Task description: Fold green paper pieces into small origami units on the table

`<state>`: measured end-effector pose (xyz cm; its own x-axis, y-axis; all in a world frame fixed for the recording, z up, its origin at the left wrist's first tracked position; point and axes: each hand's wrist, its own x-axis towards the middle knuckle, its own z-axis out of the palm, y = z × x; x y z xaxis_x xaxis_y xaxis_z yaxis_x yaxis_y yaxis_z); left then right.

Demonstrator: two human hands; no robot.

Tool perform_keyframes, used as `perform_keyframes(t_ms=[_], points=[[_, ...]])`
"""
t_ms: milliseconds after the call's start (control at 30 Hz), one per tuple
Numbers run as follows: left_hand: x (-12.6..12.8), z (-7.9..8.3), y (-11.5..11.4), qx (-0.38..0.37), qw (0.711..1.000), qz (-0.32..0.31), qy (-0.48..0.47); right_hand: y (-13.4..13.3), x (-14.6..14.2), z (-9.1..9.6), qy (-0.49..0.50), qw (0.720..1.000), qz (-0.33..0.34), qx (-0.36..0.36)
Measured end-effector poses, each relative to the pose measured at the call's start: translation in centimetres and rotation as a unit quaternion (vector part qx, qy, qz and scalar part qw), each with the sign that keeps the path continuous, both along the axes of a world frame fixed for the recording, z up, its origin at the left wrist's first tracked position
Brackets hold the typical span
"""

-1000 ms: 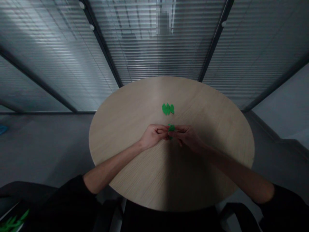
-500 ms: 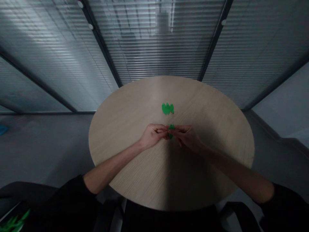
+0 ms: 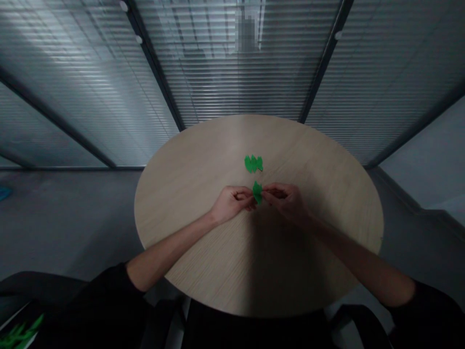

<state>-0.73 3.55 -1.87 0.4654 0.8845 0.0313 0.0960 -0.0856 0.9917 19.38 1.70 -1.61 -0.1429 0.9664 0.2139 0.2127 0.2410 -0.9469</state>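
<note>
A small green leaf-shaped piece (image 3: pixel 257 192) with pointed ends is held between my two hands above the table. My left hand (image 3: pixel 232 202) pinches its left edge with the fingers closed. From the other side, the closed fingertips of my right hand (image 3: pixel 286 198) grip its right edge. Just beyond my hands, a cluster of similar green pieces (image 3: pixel 253 164) lies side by side on the wooden table (image 3: pixel 203 160). The material of the green pieces cannot be made out.
More green strips (image 3: pixel 23 332) sit at the lower left corner, beside a dark chair (image 3: pixel 43 278). Glass panels with blinds (image 3: pixel 247 87) stand behind the table. A blue object (image 3: pixel 5 193) lies on the floor at the far left.
My right hand has shifted slightly right and up, its fingers now at the piece's edge instead of over it. More of the green piece shows. My left hand has hardly moved.
</note>
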Motion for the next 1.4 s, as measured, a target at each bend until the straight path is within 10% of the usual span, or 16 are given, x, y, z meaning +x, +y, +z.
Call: perform_keyframes(t_ms=[333, 1400], points=[[-0.6, -0.8, 0.9, 0.147, 0.982, 0.021, 0.117, 0.6, 0.7, -0.4, -0.056, 0.998, 0.016, 0.0], [-1.7, -1.3, 2.4, 0.188, 0.966, 0.124, 0.131, 1.7, 1.5, -1.4, -0.162, 0.987, 0.021, 0.005]])
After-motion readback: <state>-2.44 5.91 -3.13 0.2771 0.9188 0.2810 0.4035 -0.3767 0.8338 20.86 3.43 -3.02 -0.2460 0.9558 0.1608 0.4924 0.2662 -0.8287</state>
